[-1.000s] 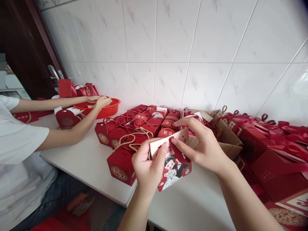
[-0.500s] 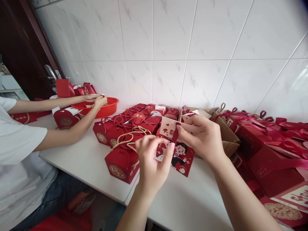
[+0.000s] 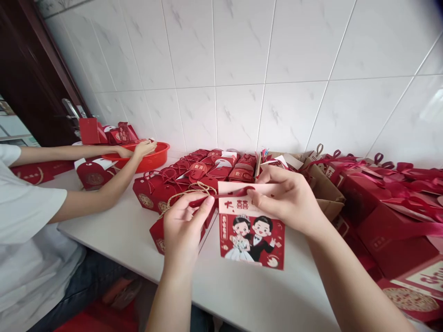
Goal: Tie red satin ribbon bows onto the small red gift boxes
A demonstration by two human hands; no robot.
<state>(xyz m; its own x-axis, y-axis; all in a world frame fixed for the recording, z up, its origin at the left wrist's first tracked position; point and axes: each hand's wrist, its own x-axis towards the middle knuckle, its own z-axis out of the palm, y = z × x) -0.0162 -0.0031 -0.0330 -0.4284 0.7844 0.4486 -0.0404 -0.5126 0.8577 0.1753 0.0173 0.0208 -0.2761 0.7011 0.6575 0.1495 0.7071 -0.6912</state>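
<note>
A red and pale pink card with a cartoon couple hangs upright over the white table. My right hand grips its upper right part, with the thumb at one end of a dark red ribbon. The ribbon crosses the card's top to my left hand, whose thumb and fingers pinch the other end. Behind my left hand sits a red gift box with a twisted gold cord, partly hidden by that hand.
Rows of red boxes stand behind, beside an open cardboard box. Large red boxes with ribbons fill the right. At left, another person's arms reach to a red basin on the white table.
My left hand has moved left, drawing the ribbon out sideways. The card has turned to face me more squarely. The other person's hands have shifted slightly at the basin.
</note>
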